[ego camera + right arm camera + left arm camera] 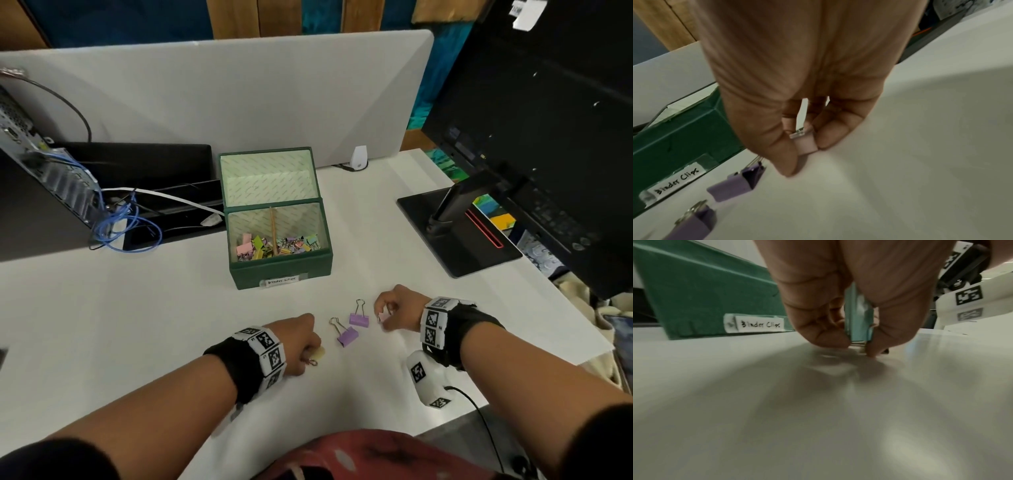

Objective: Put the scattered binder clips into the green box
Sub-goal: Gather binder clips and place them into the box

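The green box (284, 269) stands open mid-table, with several coloured binder clips in its front compartment; its front wall (705, 296) (684, 134) carries a "Binder Clips" label. Two purple binder clips (359, 319) (347, 335) lie on the white table just in front of it, and they also show as purple clips (731, 188) (692, 227) in the right wrist view. Left of them, my left hand (313, 354) (858, 347) pinches a small pale binder clip (319, 352) (859, 321) down at the table surface. To their right, my right hand (382, 317) (807, 155) pinches a small pink binder clip (806, 144).
A monitor stand (459, 233) and a dark screen occupy the right. A computer case with blue cables (113, 222) and a black tray sit at the left. A grey divider (239, 92) backs the table. A small white device (359, 158) stands behind the box.
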### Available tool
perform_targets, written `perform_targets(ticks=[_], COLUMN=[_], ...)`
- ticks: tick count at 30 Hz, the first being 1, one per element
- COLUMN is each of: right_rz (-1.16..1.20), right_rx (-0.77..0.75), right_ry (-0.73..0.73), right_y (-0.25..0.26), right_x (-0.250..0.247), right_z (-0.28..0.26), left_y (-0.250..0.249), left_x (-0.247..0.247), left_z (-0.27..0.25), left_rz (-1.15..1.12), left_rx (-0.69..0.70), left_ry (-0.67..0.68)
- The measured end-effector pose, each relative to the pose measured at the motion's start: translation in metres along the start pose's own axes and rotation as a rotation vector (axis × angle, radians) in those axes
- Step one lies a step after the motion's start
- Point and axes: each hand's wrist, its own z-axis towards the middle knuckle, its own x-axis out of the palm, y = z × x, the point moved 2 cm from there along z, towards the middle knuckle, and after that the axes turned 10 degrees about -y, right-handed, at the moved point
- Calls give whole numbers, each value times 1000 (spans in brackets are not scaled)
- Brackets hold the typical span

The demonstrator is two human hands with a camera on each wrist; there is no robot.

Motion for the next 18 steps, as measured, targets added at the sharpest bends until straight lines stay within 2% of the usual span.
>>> perform_targets(ticks=[4,6,9,12,14,16,18], right_rz=[58,96,224,465,495,494,552], right_rx=[27,47,104,221,256,251,197], right_ry=[-10,-18,-48,-55,-71,-115,-136], right_y=[-2,-2,-2,-1,5,22,48], right_x=[2,2,1,-4,-12,-25,-38], right_z=[2,1,-3,-11,-10,-6,-3], left_y=[13,14,19,37,56,73,85], left_x=[1,-5,-23,-54,-77,-99,-117], left_z=[0,-2,-8,-23,-32,-38,-39], left_rz=[-14,-73,-203,-483,-619,-729,-848], left_rx=[-65,-86,-140,-300,-395,-493,-545], left_ry=[-33,-90,-252,-449,-605,-738,-783])
